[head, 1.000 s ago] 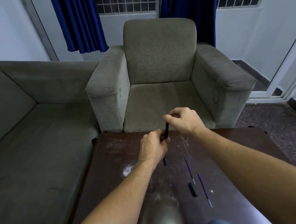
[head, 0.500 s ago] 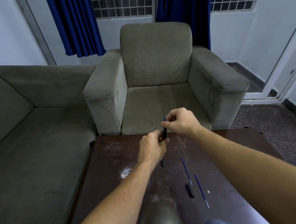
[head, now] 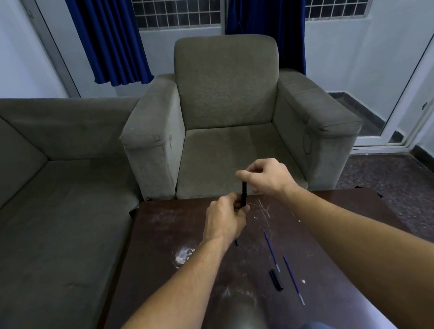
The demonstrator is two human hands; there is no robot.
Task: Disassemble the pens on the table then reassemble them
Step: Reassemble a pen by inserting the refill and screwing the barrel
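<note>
Head view: both hands meet over the far part of the dark wooden table (head: 163, 223), working on one black pen barrel (head: 244, 192) that stands nearly upright between them. The left hand (head: 226, 221) is curled shut around the barrel's lower end, fingers wrapped tight. The right hand (head: 265, 176) sits higher and farther, thumb and fingers pinched together on the barrel's top end. A small dark piece (head: 236, 242) shows on the table just below the left wrist; what it is cannot be told. Nearer and to the right, loose parts lie on the tabletop: one blue refill (head: 272, 251), a second blue refill (head: 293, 279) to its right and nearer, both pointing roughly near to far, and a short black cap (head: 276, 280) lying between their near ends, apart from both. A grey armchair (head: 230, 96) stands beyond the table's far edge, with a grey sofa (head: 38, 183) to the left
</note>
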